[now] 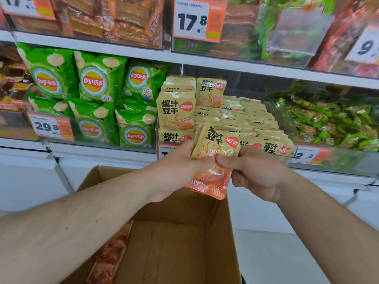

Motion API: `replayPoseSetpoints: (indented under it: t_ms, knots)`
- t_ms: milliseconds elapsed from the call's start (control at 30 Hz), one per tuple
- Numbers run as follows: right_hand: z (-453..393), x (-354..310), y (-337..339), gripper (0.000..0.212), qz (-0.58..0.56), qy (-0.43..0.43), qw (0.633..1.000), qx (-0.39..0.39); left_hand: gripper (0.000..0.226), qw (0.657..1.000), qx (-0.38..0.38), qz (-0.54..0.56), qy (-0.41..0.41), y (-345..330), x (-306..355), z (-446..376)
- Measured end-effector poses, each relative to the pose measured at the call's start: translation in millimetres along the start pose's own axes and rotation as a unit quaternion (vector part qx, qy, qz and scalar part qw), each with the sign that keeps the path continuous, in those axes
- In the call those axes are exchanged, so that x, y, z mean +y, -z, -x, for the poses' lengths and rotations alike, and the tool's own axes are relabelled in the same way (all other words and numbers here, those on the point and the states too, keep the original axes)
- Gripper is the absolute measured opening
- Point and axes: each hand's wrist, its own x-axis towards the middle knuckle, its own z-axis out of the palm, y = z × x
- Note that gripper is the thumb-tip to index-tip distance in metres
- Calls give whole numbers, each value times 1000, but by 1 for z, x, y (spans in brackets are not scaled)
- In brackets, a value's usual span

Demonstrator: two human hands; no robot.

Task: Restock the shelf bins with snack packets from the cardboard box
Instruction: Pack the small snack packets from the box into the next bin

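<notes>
Both hands hold a small stack of beige and orange snack packets (215, 152) in front of the middle shelf bin (291, 158). My left hand (180, 169) grips the stack from the left, thumb on its face. My right hand (254, 171) grips it from the right, thumb pressed beside the left thumb. The clear bin behind holds several rows of the same beige packets (246, 117), some standing upright at its left. Below my arms stands the open cardboard box (178, 238), with a few orange packets (110, 255) lying along its left wall.
Green crisp bags (98, 83) fill the bin to the left, and green wrapped snacks (328, 121) fill the bin to the right. An upper shelf (123, 46) carries brown packets and price tags. White cabinet fronts (30, 177) run below the shelf.
</notes>
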Motion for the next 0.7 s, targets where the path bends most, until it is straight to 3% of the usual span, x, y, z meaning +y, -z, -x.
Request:
replayPoseSetpoints:
  t_ms: [100,200,267,367,467,567,700]
  knots:
    - [9,-17,19,13,-87,27,995,27,20,999,29,-27,-21,-14,20,-15]
    - [11,-29,47,4,-113,45,985,125,20,983,94,-134,-81,-24,35,-27]
    - [8,-37,68,10,-94,65,974,198,27,948,113,-263,-140,-27,41,-35]
    - [1,-52,87,15,-54,109,958,259,51,843,123,-491,-181,-27,41,-54]
    - [-10,-64,90,7,35,146,942,299,82,761,97,-630,-117,-24,40,-76]
    - [-27,-72,89,4,124,176,920,326,108,732,53,-677,-64,-21,44,-98]
    - [-49,-76,89,5,212,206,898,327,132,717,16,-697,-9,-17,51,-124]
